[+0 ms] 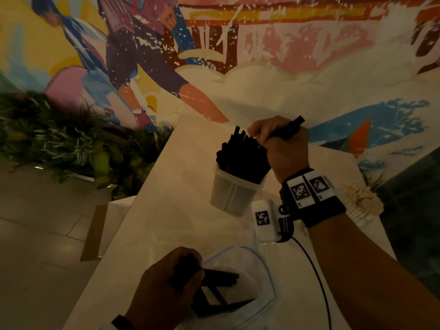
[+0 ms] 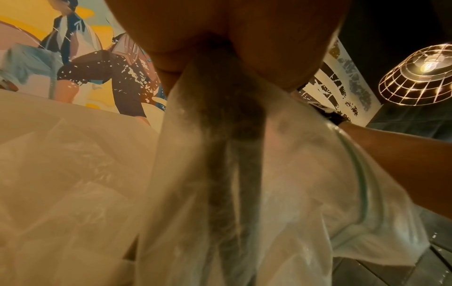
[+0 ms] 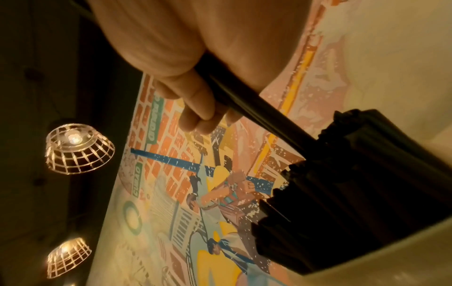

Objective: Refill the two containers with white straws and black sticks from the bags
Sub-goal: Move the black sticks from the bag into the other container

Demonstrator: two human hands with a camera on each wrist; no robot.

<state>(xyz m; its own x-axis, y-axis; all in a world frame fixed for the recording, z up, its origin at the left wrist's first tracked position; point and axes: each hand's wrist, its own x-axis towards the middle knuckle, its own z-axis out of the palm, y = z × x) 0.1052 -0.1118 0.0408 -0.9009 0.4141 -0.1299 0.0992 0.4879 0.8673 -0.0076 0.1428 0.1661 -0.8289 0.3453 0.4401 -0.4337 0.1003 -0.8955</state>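
I see the white table (image 1: 181, 210) narrowing toward the mural wall (image 1: 285, 67), its left edge close beside the plants (image 1: 59, 144) — bare surface lies between the cup and the bag. My right hand (image 1: 283, 148) grips a few black sticks (image 1: 289, 129), their lower ends among the bundle standing in the clear container (image 1: 232, 194). My left hand (image 1: 166, 289) reaches into the clear zip bag (image 1: 259, 265), fingers curled around more sticks inside.
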